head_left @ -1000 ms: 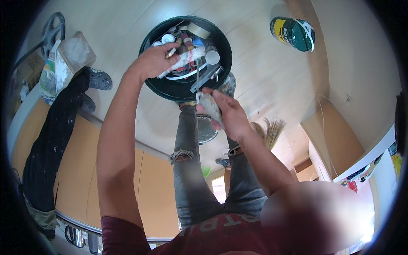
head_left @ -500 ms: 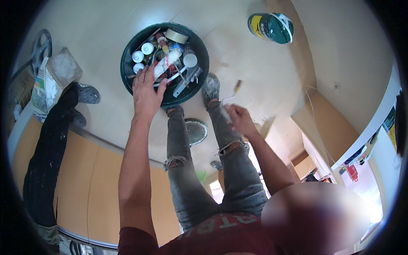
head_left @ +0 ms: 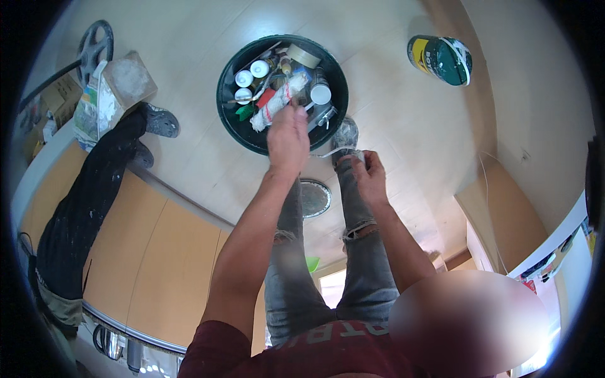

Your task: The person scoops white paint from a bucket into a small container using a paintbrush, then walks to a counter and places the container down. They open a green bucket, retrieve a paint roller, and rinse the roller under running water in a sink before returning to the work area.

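Note:
Over the near edge of a round dark tub, my left hand is closed, its fingers around the handle end of a small paint roller, mostly hidden by the hand. The roller's thin white wire frame runs rightward to my right hand, which pinches its small roller sleeve. The tub holds a white fluffy roller cover with red stripes, several white-capped tubes, a roll of tape, a cylinder with a pale round end and other tools.
A lidded green bucket stands at the far right by the wall. On the left are another person's dark trouser leg, a dusty box and a grey wheel. A round lid-like disc lies between my legs.
My left hand has moved right from the tub's contents and closed on the roller's handle end. The roller has swung so its frame points left. The view has shifted a little left.

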A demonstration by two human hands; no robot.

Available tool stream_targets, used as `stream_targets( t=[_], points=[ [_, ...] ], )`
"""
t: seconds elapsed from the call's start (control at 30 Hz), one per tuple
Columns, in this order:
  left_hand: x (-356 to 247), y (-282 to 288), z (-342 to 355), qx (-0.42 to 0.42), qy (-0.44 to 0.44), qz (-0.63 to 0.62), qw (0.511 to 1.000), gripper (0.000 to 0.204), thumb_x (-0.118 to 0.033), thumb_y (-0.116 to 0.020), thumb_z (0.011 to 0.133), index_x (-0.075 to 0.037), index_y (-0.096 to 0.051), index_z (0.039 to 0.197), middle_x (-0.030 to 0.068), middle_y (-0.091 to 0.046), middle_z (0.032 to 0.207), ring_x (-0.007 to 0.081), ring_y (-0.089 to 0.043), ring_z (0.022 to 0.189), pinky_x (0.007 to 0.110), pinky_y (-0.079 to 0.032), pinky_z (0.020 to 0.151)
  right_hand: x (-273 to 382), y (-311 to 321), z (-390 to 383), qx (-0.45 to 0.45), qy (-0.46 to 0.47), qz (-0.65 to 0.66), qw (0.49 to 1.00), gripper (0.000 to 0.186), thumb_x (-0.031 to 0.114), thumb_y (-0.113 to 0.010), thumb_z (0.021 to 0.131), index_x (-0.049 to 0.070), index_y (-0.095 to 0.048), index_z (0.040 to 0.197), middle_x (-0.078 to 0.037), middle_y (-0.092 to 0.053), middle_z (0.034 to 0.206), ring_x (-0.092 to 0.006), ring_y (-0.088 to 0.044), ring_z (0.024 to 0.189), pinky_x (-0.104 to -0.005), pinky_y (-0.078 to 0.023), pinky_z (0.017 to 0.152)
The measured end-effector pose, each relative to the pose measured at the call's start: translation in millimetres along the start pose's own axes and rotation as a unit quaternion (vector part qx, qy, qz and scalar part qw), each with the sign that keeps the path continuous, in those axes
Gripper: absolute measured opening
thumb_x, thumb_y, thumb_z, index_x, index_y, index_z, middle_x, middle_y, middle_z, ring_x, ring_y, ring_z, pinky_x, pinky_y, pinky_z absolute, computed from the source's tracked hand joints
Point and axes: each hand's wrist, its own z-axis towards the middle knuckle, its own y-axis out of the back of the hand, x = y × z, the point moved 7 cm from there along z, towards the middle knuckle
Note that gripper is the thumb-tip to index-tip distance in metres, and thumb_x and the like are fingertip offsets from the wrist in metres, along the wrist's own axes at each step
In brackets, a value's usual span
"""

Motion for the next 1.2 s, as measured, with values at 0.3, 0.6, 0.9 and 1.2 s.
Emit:
stream_targets(
  t=[0.3, 0.6, 0.9, 1.2],
  points=[
    [31.8, 65.7, 93.9, -0.048, 0.1, -0.045, 0.993, 0.048, -0.035, -0.043, 0.109, -0.001, -0.062, 0.081, 0.0116, -0.062, 0.066, 0.0225, -0.063, 0.061, 0.039, -0.05, 0.062, 203.6, -50.1, 39.5, 0.107, 0.281, -0.422, 0.855, 0.042, 0.041, -0.06, 0.097, 0.003, -0.071, 0.085, -0.021, -0.07, 0.077, -0.0405, -0.069, 0.077, -0.0493, -0.054, 0.069],
    [90.7, 32.3, 30.9, -0.053, 0.117, -0.075, 0.989, 0.04, -0.031, -0.047, 0.11, 0.002, -0.068, 0.099, 0.0112, -0.069, 0.075, 0.0178, -0.062, 0.062, 0.035, -0.051, 0.061, 173.8, -190.9, 183.6, 0.295, 0.199, -0.719, 0.597, 0.037, 0.016, -0.076, 0.081, -0.001, -0.073, 0.113, -0.023, -0.07, 0.12, -0.0375, -0.069, 0.112, -0.0475, -0.056, 0.094],
    [66.3, 74.8, 64.3, -0.011, 0.135, -0.06, 0.989, 0.051, -0.035, -0.042, 0.11, 0.002, -0.07, 0.088, 0.0094, -0.062, 0.061, 0.0226, -0.064, 0.057, 0.04, -0.051, 0.059, 161.0, -198.6, 223.2, 0.179, 0.212, -0.661, 0.697, 0.035, 0.021, -0.072, 0.085, 0.001, -0.073, 0.114, -0.024, -0.067, 0.125, -0.0373, -0.067, 0.115, -0.0449, -0.057, 0.096],
    [49.1, 77.2, 131.9, 0.017, 0.2, -0.055, 0.978, 0.051, -0.036, -0.044, 0.106, -0.002, -0.074, 0.085, 0.024, -0.072, 0.087, 0.0442, -0.069, 0.09, 0.05, -0.051, 0.088, 228.7, -119.3, 104.6, 0.058, 0.178, -0.593, 0.783, 0.039, 0.031, -0.064, 0.093, -0.008, -0.064, 0.099, -0.025, -0.072, 0.09, -0.042, -0.073, 0.086, -0.0501, -0.058, 0.081]
  ],
)
